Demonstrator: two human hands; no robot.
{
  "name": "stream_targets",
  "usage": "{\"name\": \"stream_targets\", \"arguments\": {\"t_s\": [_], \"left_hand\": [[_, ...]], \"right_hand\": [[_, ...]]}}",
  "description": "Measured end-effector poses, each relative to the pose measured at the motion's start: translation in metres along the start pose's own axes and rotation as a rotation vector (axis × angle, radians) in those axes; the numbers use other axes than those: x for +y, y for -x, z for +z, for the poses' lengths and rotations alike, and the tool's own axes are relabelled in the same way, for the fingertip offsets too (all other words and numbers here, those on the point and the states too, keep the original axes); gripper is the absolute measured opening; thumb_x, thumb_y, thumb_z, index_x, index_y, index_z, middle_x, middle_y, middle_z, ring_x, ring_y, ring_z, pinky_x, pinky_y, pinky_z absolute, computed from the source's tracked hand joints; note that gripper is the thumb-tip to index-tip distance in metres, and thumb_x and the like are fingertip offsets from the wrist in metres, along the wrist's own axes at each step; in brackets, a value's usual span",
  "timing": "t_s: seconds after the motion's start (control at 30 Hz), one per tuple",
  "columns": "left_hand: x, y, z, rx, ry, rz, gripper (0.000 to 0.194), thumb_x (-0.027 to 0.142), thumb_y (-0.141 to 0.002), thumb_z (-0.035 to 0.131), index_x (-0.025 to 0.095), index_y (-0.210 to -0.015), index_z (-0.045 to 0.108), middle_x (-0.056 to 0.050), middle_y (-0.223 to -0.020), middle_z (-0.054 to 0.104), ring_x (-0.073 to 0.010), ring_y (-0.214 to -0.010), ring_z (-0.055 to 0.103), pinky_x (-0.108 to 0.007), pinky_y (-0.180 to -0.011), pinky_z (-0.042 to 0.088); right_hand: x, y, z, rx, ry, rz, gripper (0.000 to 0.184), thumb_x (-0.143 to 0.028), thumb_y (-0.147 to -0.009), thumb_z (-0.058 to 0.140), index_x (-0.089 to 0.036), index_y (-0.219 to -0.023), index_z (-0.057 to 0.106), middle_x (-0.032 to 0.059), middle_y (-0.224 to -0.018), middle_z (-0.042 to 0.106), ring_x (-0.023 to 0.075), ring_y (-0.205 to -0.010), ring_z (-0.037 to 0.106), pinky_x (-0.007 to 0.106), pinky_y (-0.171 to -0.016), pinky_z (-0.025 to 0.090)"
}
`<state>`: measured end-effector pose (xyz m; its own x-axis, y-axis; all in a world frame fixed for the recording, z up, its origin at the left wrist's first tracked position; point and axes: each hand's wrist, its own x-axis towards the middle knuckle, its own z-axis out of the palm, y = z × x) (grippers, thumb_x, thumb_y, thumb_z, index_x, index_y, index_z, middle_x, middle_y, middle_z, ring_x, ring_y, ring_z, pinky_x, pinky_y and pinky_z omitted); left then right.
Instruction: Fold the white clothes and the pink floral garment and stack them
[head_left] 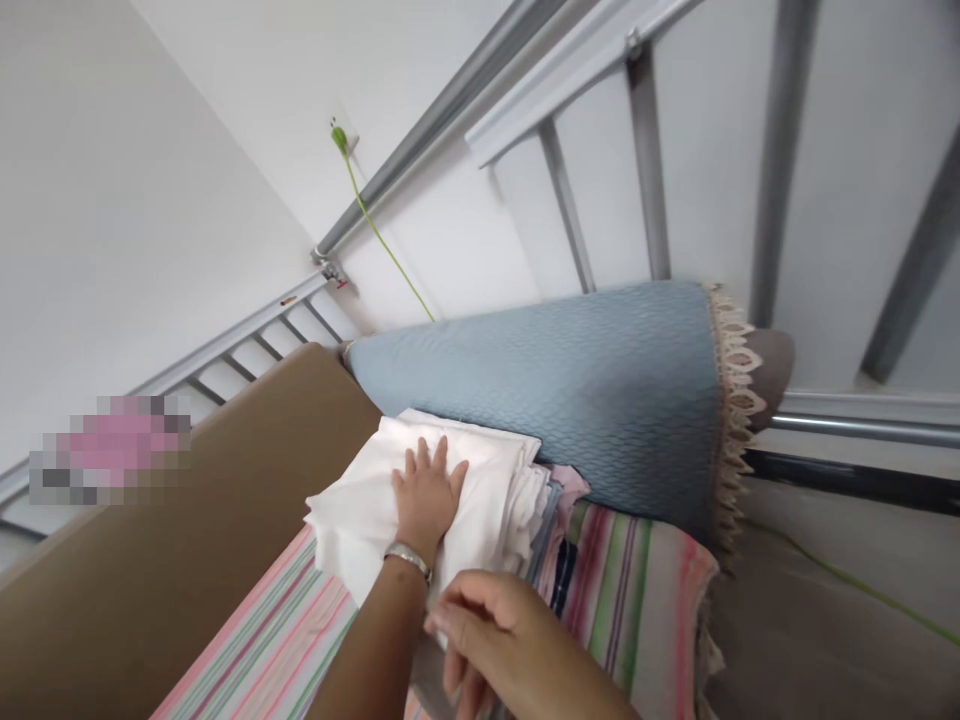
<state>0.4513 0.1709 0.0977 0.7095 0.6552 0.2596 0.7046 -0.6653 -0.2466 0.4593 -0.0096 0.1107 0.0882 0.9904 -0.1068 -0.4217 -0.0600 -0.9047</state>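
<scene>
1. A folded white cloth stack (352, 500) lies under the left hand (426, 500), fingers spread flat.
2. The right hand (499, 622) curls near its edge; whether it grips anything, I cannot tell.
3. Beneath lies a striped multicoloured blanket (259, 645); behind, a quilted blue roll (540, 365) and grey metal railings (649, 170).

Soft white folded fabric (491, 490) lying on top of pile, broad upper face spreading roughly level, light creases running across it. Left corner drooping toward multicoloured striped cloth (630, 590) underneath. Right side showing several stacked, ruffled folds. Grey-blue fabric layer (549, 515) and pale pink fabric layer (571, 482) peeking out along right edge. Far edge sitting just beside long light-blue quilted cushion (540, 370).
</scene>
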Motion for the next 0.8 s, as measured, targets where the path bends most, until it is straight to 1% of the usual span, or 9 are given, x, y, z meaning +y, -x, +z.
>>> {"name": "stream_targets", "arguments": {"t_s": [0.17, 0.27, 0.33, 0.4, 0.43, 0.5, 0.57, 0.63, 0.8], "left_hand": [[-0.003, 0.001, 0.004, -0.017, 0.019, -0.006, 0.061, 0.055, -0.087, 0.024, 0.026, -0.140, 0.030, -0.016, -0.146, 0.031, -0.0378, -0.132, 0.030, -0.060, -0.098, 0.033], [-0.014, -0.007, -0.004, 0.006, 0.120, -0.010, 0.058, 0.052, -0.088, 0.028, 0.023, -0.137, 0.036, -0.014, -0.145, 0.035, -0.0342, -0.133, 0.030, -0.055, -0.102, 0.032], [-0.024, -0.021, -0.017, 0.082, 0.221, -0.007, 0.054, 0.048, -0.089, 0.028, 0.018, -0.132, 0.044, -0.013, -0.139, 0.044, -0.0285, -0.130, 0.037, -0.046, -0.104, 0.033], [-0.031, -0.042, -0.033, 0.165, 0.273, 0.004, 0.051, 0.044, -0.089, 0.028, 0.015, -0.122, 0.054, -0.013, -0.126, 0.056, -0.0254, -0.120, 0.047, -0.040, -0.102, 0.035], [-0.032, -0.054, -0.039, 0.175, 0.274, 0.019, 0.049, 0.043, -0.089, 0.028, 0.014, -0.116, 0.058, -0.012, -0.119, 0.061, -0.0251, -0.114, 0.051, -0.039, -0.100, 0.036], [-0.028, -0.077, -0.045, 0.125, 0.253, 0.062, 0.045, 0.040, -0.088, 0.029, 0.014, -0.102, 0.064, -0.012, -0.107, 0.066, -0.0246, -0.102, 0.056, -0.038, -0.094, 0.038], [-0.020, -0.096, -0.041, 0.035, 0.251, 0.103, 0.043, 0.039, -0.087, 0.030, 0.015, -0.088, 0.067, -0.011, -0.093, 0.069, -0.0222, -0.089, 0.059, -0.033, -0.085, 0.042], [-0.012, -0.110, -0.030, -0.026, 0.267, 0.114, 0.043, 0.041, -0.086, 0.032, 0.016, -0.078, 0.066, -0.009, -0.080, 0.069, -0.0192, -0.076, 0.060, -0.029, -0.075, 0.043], [-0.001, -0.122, -0.006, -0.071, 0.271, 0.112, 0.049, 0.048, -0.085, 0.030, 0.016, -0.067, 0.063, -0.006, -0.063, 0.065, -0.0163, -0.062, 0.056, -0.026, -0.064, 0.040]], "right_hand": [[0.001, -0.006, -0.004, 0.047, -0.138, -0.033, 0.026, -0.041, -0.075, 0.055, -0.016, -0.079, 0.056, -0.0042, -0.052, 0.057, 0.0074, -0.037, 0.051, 0.016, -0.037, 0.034], [-0.004, -0.006, -0.007, 0.058, -0.208, -0.045, 0.032, -0.046, -0.072, 0.058, -0.015, -0.080, 0.057, -0.0039, -0.051, 0.057, 0.0074, -0.036, 0.051, 0.016, -0.038, 0.035], [-0.007, -0.007, -0.010, 0.086, -0.257, -0.064, 0.037, -0.051, -0.070, 0.060, -0.015, -0.080, 0.058, -0.0033, -0.053, 0.057, 0.0077, -0.038, 0.052, 0.017, -0.039, 0.035], [-0.007, -0.009, -0.012, 0.129, -0.305, -0.090, 0.042, -0.054, -0.068, 0.060, -0.015, -0.081, 0.058, -0.0029, -0.054, 0.058, 0.0080, -0.039, 0.053, 0.017, -0.041, 0.036], [-0.007, -0.010, -0.014, 0.150, -0.330, -0.104, 0.044, -0.056, -0.067, 0.061, -0.015, -0.082, 0.058, -0.0028, -0.055, 0.058, 0.0080, -0.039, 0.053, 0.017, -0.041, 0.036], [-0.006, -0.013, -0.017, 0.177, -0.376, -0.131, 0.046, -0.058, -0.067, 0.061, -0.015, -0.083, 0.059, -0.0027, -0.055, 0.059, 0.0080, -0.040, 0.054, 0.018, -0.041, 0.035], [-0.006, -0.015, -0.019, 0.170, -0.416, -0.146, 0.046, -0.058, -0.068, 0.061, -0.015, -0.085, 0.058, -0.0024, -0.056, 0.060, 0.0082, -0.040, 0.054, 0.018, -0.042, 0.035], [-0.007, -0.016, -0.021, 0.160, -0.447, -0.137, 0.046, -0.057, -0.068, 0.061, -0.015, -0.085, 0.058, -0.0024, -0.056, 0.060, 0.0084, -0.041, 0.054, 0.017, -0.041, 0.035], [-0.009, -0.019, -0.027, 0.183, -0.560, -0.085, 0.050, -0.058, -0.064, 0.064, -0.014, -0.085, 0.056, -0.0028, -0.053, 0.059, 0.0082, -0.038, 0.053, 0.017, -0.039, 0.035]]}}
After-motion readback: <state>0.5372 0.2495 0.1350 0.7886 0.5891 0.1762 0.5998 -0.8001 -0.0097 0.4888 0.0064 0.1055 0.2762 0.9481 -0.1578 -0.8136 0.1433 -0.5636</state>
